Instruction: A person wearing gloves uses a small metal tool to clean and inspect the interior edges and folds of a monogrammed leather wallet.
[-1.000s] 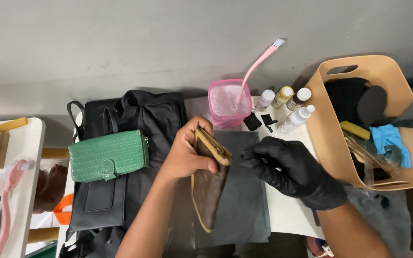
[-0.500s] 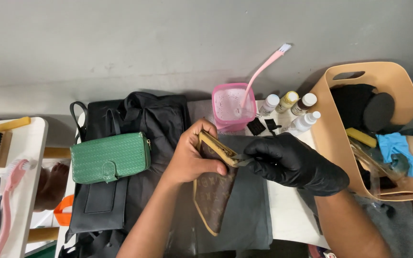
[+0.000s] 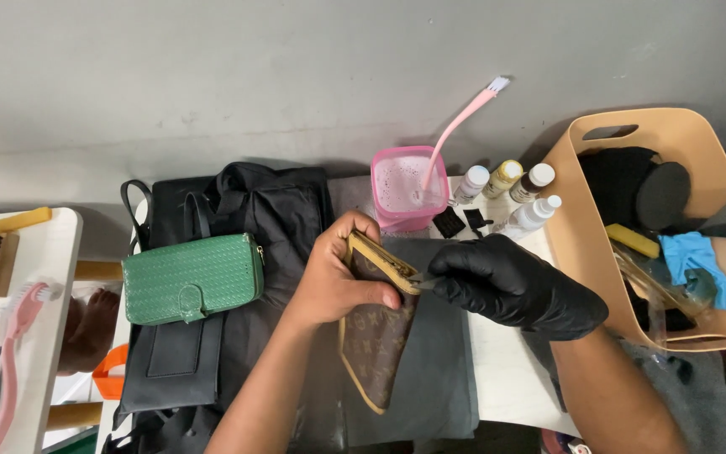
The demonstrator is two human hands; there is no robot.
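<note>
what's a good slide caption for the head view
Bare left hand holds a brown wallet while the black-gloved right hand pinches its top edge.

My head camera, the only view, looks steeply down from close above my work table (image 3: 506, 378), facing the grey wall (image 3: 296, 67) at its far edge.
</note>
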